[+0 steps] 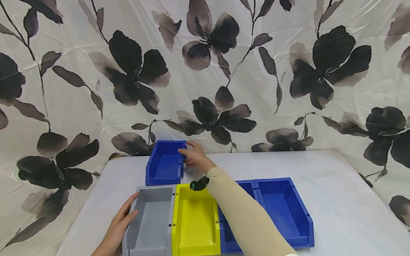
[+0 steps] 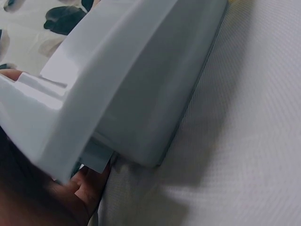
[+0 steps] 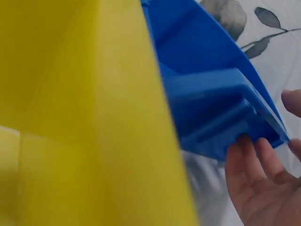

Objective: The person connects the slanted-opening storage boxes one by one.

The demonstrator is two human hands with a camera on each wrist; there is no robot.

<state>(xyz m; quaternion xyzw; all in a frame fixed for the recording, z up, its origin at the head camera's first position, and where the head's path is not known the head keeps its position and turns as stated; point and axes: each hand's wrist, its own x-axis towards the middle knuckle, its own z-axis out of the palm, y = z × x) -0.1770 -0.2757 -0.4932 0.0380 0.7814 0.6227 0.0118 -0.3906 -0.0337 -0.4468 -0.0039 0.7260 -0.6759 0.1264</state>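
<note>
At the back left of the table, my right hand (image 1: pixel 197 156) grips the right wall of a blue storage bin (image 1: pixel 166 166). The right wrist view shows the fingers (image 3: pixel 247 162) at the bin's rim from outside, with the thumb (image 3: pixel 292 102) opposite. My left hand (image 1: pixel 117 229) holds the left side of a grey storage bin (image 1: pixel 155 219), thumb and index finger at its rim. From the left wrist, part of that hand is hidden behind the grey wall (image 2: pixel 146 108). A yellow storage bin (image 1: pixel 196 222) stands against the grey one, beneath my right forearm.
Two more blue bins continue the row rightwards: one (image 1: pixel 228 232) is partly covered by my right sleeve (image 1: pixel 247 211), the other (image 1: pixel 280 207) stands at the right end. A white cloth covers the table (image 1: pixel 344 213). Behind it hangs a flowered curtain (image 1: pixel 266 85).
</note>
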